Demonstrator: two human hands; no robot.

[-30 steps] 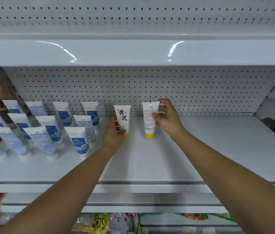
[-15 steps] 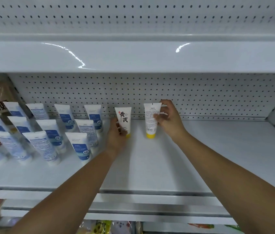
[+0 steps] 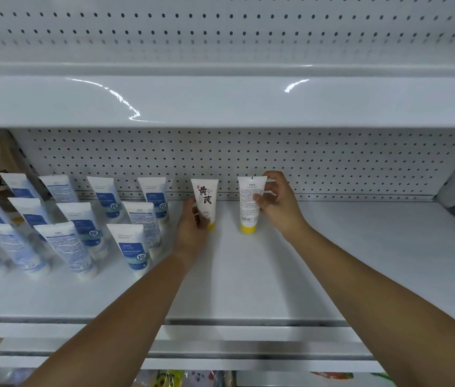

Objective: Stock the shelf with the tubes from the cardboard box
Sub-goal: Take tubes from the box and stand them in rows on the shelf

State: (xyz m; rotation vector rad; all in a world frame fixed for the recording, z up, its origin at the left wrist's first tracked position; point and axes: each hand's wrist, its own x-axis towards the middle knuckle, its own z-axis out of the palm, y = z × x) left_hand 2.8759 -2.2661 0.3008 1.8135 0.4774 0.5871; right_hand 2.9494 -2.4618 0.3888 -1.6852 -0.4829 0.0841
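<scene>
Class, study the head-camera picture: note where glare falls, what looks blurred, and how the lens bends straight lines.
Head view: glare streaks on the glossy white upper shelf; head view: blue-and-white plastic tubes at far left blurred, leaning outward; head view: rows of the white perforated back panel bowed.

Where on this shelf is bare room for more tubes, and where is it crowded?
The shelf is bare from the right hand to its right end, and along the front edge, where the forearms cross. A narrow gap lies between the two yellow-capped tubes. The left part is crowded with blue-labelled tubes.
</scene>
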